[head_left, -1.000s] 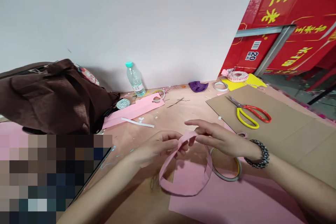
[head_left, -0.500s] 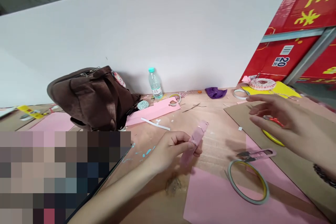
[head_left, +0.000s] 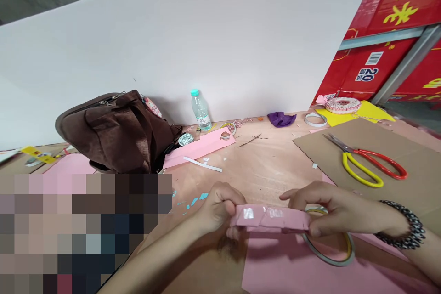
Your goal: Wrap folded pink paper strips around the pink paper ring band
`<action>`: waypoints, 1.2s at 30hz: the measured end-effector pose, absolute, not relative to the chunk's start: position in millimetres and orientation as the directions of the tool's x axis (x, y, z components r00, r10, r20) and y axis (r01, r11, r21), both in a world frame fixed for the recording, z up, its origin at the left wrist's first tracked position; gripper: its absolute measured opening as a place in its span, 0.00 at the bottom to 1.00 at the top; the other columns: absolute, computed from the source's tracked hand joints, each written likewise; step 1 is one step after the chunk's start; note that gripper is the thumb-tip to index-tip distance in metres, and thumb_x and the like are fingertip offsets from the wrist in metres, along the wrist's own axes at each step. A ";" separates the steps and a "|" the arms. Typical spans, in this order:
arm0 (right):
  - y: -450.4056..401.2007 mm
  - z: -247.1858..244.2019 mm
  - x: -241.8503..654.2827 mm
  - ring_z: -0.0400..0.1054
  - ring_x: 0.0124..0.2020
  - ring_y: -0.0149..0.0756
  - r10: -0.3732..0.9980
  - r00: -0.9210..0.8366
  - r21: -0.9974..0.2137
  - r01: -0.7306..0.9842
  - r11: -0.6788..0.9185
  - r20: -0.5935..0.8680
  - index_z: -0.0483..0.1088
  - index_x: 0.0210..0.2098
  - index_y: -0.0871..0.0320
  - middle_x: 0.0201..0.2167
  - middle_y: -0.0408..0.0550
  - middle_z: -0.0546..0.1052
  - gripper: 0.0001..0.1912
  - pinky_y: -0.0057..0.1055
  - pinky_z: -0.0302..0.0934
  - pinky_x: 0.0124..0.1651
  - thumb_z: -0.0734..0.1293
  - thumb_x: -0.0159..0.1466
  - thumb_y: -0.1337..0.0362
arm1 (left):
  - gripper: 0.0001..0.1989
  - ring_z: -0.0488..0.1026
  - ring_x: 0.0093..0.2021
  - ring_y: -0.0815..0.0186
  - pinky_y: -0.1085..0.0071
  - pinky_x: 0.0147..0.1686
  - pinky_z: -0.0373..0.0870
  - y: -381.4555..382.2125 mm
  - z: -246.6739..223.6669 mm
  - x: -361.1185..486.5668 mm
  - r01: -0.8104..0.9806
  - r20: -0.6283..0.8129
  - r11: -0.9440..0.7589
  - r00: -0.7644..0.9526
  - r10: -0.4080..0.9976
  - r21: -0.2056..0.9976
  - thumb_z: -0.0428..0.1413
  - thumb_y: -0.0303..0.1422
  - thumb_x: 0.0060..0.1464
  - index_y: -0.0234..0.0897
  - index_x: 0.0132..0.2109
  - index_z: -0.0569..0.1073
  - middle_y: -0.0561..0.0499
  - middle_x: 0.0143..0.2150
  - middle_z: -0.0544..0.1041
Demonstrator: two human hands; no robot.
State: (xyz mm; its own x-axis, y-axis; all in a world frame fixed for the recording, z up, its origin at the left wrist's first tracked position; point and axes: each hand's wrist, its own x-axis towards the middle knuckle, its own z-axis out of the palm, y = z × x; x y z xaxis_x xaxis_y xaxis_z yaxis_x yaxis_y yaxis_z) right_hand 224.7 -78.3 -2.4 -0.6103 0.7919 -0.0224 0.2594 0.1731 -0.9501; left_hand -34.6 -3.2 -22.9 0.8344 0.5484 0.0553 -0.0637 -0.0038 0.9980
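Note:
A folded pink paper strip (head_left: 272,218) with shiny clear patches on its face is held level above the table. My left hand (head_left: 222,211) pinches its left end between thumb and curled fingers. At the other end, my right hand (head_left: 330,209), with a dark beaded bracelet on the wrist, grips the strip between thumb and fingers. Below the right hand lies a roll of tape (head_left: 344,262), partly covered by it, on a pink paper sheet (head_left: 275,266). Scissors with one red and one yellow handle (head_left: 361,165) rest on brown cardboard (head_left: 413,142) beyond the right hand.
A brown backpack (head_left: 117,133) stands at the left, near a water bottle (head_left: 201,110) by the white panel (head_left: 206,36). A purple cloth piece (head_left: 281,119), another tape roll (head_left: 315,120) and a cord spool (head_left: 343,105) lie at the back. Red boxes (head_left: 365,73) stand at right.
The right hand has come left and down from above the scissors and now grips the strip. The strip has turned from slanted to level and come nearer. The small pink-handled snips are no longer visible.

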 end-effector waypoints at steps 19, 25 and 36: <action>-101.1 11.5 209.4 0.65 0.25 0.27 0.914 -0.321 -0.660 0.635 0.401 0.247 0.69 0.53 0.48 0.29 0.38 0.75 0.17 0.21 0.58 0.26 0.68 0.65 0.57 | 0.13 0.75 0.43 0.69 0.75 0.43 0.70 -5.4 28.3 -42.0 0.231 0.443 -0.898 0.806 0.392 0.375 0.55 0.27 0.59 0.41 0.51 0.70 0.51 0.44 0.79; -88.9 10.5 237.7 0.72 0.39 0.30 0.906 -0.226 -0.646 0.640 0.415 0.358 0.70 0.49 0.45 0.41 0.36 0.76 0.16 0.21 0.66 0.36 0.70 0.62 0.64 | 0.10 0.76 0.45 0.67 0.74 0.44 0.72 11.6 29.7 -52.9 0.268 0.387 -0.680 0.656 0.648 0.683 0.56 0.31 0.59 0.42 0.48 0.73 0.50 0.46 0.78; -88.4 15.3 234.6 0.71 0.41 0.34 0.806 -0.175 -0.584 0.605 0.541 0.565 0.72 0.43 0.50 0.41 0.42 0.76 0.08 0.25 0.67 0.37 0.68 0.64 0.63 | 0.13 0.65 0.62 0.59 0.59 0.62 0.60 32.1 12.7 -48.0 0.357 0.297 -0.637 0.660 0.690 0.683 0.57 0.35 0.58 0.43 0.50 0.72 0.48 0.58 0.72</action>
